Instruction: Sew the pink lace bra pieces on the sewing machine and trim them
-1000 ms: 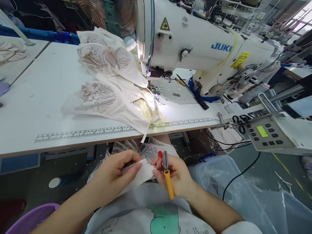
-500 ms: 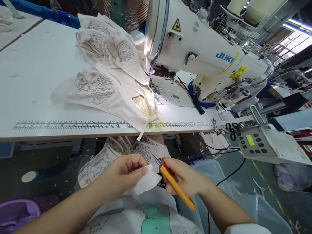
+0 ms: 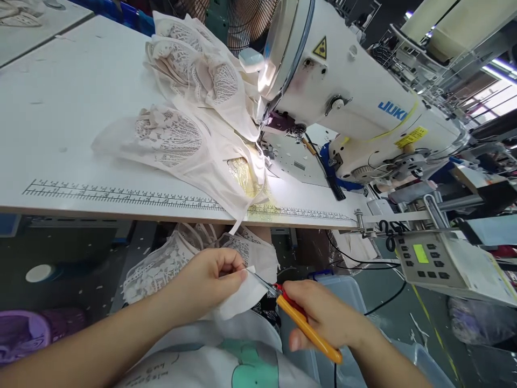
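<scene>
My left hand [image 3: 218, 277] pinches a small white piece of fabric [image 3: 242, 296] between thumb and fingertips, above my lap. From the right, my right hand [image 3: 323, 312] grips scissors [image 3: 309, 328] with orange and red handles. Their metal blades point left and lie at the fabric's upper edge, close to my left fingertips; whether they have cut it I cannot tell. Behind my hands, white lace garments [image 3: 161, 272] lie on my lap. On the table rests a white lace bra [image 3: 169, 134], one thin strap hanging over the front edge.
A sewing machine [image 3: 359, 75] stands on the white table [image 3: 60, 124], with a printed ruler [image 3: 121, 196] along its front. More lace pieces [image 3: 194, 64] are piled beside the needle area. A control box [image 3: 428, 258] juts out at right. Below are clear plastic bins [image 3: 343, 291] and a purple basket [image 3: 24, 328].
My right hand has shifted right and slightly down with the scissors, and its thumb now shows lower. The blades now meet the fabric's top edge. The camera view has shifted slightly.
</scene>
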Available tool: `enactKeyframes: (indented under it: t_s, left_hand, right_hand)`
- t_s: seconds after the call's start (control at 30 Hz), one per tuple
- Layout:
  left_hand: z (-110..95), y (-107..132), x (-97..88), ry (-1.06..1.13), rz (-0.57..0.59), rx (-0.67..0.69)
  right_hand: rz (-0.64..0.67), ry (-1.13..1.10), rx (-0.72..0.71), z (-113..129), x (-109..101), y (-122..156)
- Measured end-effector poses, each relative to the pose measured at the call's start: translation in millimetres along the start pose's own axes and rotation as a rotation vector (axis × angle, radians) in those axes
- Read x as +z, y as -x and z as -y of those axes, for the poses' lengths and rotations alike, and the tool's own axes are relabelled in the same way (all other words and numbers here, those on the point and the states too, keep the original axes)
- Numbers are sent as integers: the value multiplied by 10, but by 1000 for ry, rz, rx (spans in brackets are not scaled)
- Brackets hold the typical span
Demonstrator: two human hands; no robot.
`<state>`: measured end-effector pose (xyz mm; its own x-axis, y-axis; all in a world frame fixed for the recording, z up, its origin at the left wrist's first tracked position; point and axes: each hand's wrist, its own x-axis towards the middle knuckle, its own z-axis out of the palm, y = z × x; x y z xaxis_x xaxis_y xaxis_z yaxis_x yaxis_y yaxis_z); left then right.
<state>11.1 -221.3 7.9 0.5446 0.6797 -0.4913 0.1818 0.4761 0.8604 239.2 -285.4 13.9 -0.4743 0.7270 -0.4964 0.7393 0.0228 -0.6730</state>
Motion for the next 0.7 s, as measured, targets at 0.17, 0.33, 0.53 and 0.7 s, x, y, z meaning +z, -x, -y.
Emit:
enactKeyframes:
  t_s: [0.17, 0.33, 0.53, 0.7]
  left_hand:
    - [33, -20, 6, 30, 29, -41]
    - [41, -23, 17, 50, 44, -25]
    - [51, -23, 4, 25, 26, -3]
    - [45, -17, -32, -6, 29, 17]
  right_hand:
    - [-3, -35, 49, 9, -11, 13]
    - [1, -99, 65, -15, 5, 8]
    - [-88, -144, 40, -32, 189, -46]
    - [-256, -162, -5, -104, 296, -137]
